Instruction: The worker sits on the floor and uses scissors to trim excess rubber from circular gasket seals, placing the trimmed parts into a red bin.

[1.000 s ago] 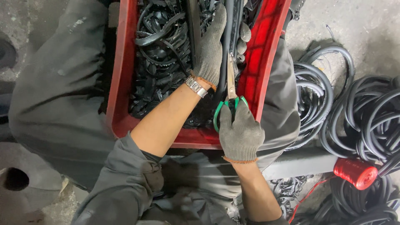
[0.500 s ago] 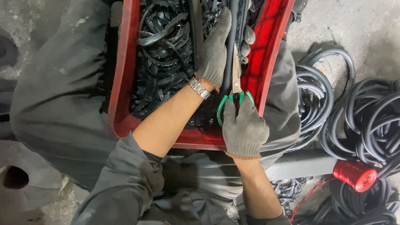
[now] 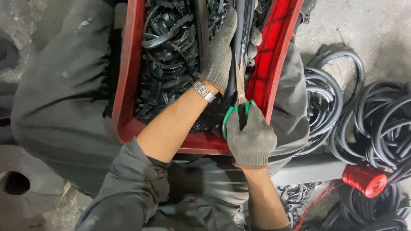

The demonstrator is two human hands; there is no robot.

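upper centre, over red crate (image 3: 128, 85): left hand (image 3: 220, 53) clamped on black hose (image 3: 238, 30); just below, right hand (image 3: 250, 139) gripping scissors (image 3: 240, 92), blades at hose.

We see no packages, labels, signs or screens anywhere in the frame. Nothing from the upper left to the lower right carries a printed panel, a tag or a display that we can make out.
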